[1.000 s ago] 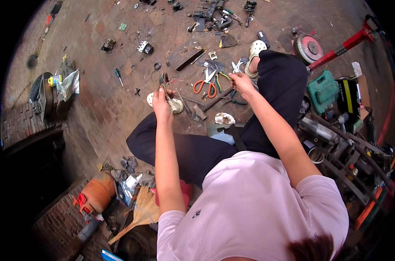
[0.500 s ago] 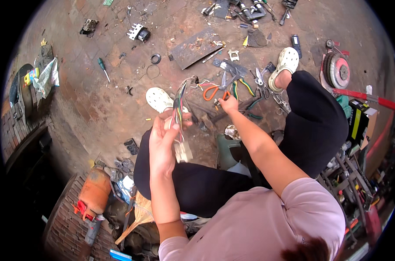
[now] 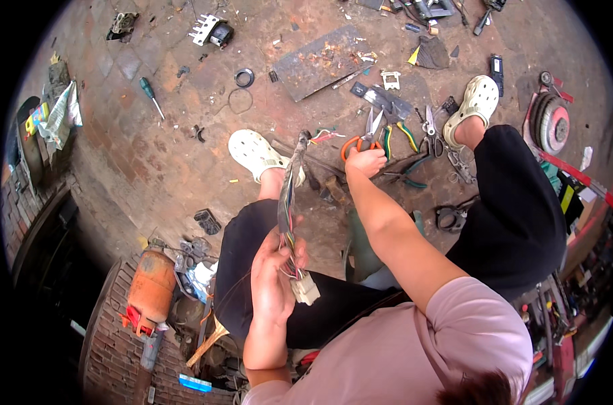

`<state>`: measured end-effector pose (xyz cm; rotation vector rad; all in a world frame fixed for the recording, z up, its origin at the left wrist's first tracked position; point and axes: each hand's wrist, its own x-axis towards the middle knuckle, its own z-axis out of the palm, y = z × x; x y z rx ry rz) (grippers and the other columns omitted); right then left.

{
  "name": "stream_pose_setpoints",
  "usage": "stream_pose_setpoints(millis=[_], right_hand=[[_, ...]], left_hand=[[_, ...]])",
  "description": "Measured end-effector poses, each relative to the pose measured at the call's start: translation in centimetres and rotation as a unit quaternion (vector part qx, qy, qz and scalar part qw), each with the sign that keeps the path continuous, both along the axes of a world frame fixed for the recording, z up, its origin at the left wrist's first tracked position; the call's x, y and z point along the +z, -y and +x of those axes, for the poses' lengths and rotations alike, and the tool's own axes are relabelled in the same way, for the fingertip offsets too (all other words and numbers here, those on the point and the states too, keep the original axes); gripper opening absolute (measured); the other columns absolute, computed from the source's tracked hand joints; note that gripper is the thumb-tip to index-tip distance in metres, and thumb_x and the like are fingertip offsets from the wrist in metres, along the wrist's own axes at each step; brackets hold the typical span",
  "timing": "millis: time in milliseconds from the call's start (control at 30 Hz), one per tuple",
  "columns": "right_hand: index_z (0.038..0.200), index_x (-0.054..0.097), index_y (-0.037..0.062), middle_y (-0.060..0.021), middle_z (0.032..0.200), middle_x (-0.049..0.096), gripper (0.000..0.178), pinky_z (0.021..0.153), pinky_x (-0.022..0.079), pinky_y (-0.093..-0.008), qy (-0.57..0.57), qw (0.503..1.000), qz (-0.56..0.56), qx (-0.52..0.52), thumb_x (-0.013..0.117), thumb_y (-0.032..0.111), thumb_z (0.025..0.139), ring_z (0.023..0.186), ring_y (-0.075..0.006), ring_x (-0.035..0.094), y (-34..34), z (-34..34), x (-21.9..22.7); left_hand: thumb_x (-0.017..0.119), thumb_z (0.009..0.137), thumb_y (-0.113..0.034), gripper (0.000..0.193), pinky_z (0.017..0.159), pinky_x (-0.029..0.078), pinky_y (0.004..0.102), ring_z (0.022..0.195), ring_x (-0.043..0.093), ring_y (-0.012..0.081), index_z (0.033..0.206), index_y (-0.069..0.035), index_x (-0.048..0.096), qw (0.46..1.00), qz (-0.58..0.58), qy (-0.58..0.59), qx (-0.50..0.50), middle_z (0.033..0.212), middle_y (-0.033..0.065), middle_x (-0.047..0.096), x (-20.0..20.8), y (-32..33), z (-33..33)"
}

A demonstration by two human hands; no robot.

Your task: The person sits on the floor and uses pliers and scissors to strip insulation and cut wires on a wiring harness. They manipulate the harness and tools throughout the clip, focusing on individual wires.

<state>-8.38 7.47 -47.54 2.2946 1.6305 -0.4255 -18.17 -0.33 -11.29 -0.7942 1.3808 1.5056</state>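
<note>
My left hand (image 3: 274, 273) is closed around a wiring harness (image 3: 287, 202), a dark-wrapped bundle of coloured wires. A cream plastic connector (image 3: 305, 289) hangs from its lower end beside my palm; the upper end has loose wire tips. My right hand (image 3: 366, 162) reaches forward to the floor, its fingers closed on the orange handles of scissors (image 3: 373, 125) whose blades point away from me. Just right of them lie pliers with green and yellow handles (image 3: 407, 137) and dark-handled scissors (image 3: 430, 132).
A flat metal plate (image 3: 320, 62) with debris lies ahead. A screwdriver (image 3: 151, 96) and black ring (image 3: 244, 77) are at the left. A wheel (image 3: 550, 121) stands far right, an orange gas cylinder (image 3: 150, 287) lower left. My shoes (image 3: 256, 152) flank the tools.
My left hand has come lower and nearer my body with the harness, whose connector now shows more plainly. My right hand has closed on the orange-handled scissors. The view has shifted.
</note>
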Motion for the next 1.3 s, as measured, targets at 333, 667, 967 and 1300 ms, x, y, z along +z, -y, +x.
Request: stream_pose_setpoints(millis=[333, 667, 967, 1300], right_hand=[[0.102, 0.048, -0.0032, -0.0199, 0.103, 0.055, 0.070, 0.084, 0.047, -0.0416, -0.156, 0.986, -0.048, -0.023, 0.081, 0.037, 0.056, 0.098, -0.0331, 0.057, -3.9, 4.8, 1.0], [0.085, 0.049, 0.0125, 0.0002, 0.069, 0.046, 0.050, 0.057, 0.039, -0.0270, -0.614, 0.586, -0.404, -0.340, 0.065, 0.059, 0.077, 0.062, -0.0124, 0.046, -8.3, 9.1, 13.8], [0.116, 0.045, 0.0095, -0.0005, 0.082, 0.039, 0.073, 0.065, 0.037, -0.0263, -0.716, 0.408, -0.559, -0.089, 0.045, 0.074, 0.080, 0.070, -0.0122, 0.041, -7.5, 12.6, 32.6], [0.117, 0.044, 0.0075, -0.0013, 0.084, 0.039, 0.092, 0.057, 0.036, -0.0256, -0.715, 0.341, -0.610, -0.015, 0.035, 0.087, 0.071, 0.069, -0.0130, 0.041, -4.5, 19.5, 42.4]], left_hand=[[0.034, 0.099, -0.043, 0.063, 0.045, 0.027, 0.0232, 0.044, 0.036, 0.0120, 0.130, 0.012, 0.036, 0.991, 0.115, 0.044, -0.048, 0.049, -0.0009, 0.032, -0.5, 0.5, 1.1], [0.045, 0.097, -0.022, 0.036, 0.051, 0.031, 0.0202, 0.053, 0.037, 0.0071, 0.119, 0.006, 0.049, 0.965, 0.064, -0.167, -0.191, 0.069, 0.0003, 0.046, -2.5, -0.1, 2.2], [0.046, 0.096, -0.013, 0.026, 0.046, 0.026, 0.0185, 0.051, 0.028, 0.0028, 0.119, -0.001, 0.048, 0.934, 0.135, -0.302, -0.137, 0.066, -0.0049, 0.034, -1.6, 0.2, 8.6], [0.051, 0.094, -0.012, 0.048, 0.051, 0.032, 0.0172, 0.060, 0.038, 0.0023, 0.136, 0.005, 0.036, 0.897, 0.143, -0.402, -0.119, 0.073, -0.0054, 0.044, 1.0, 0.2, 17.1]])
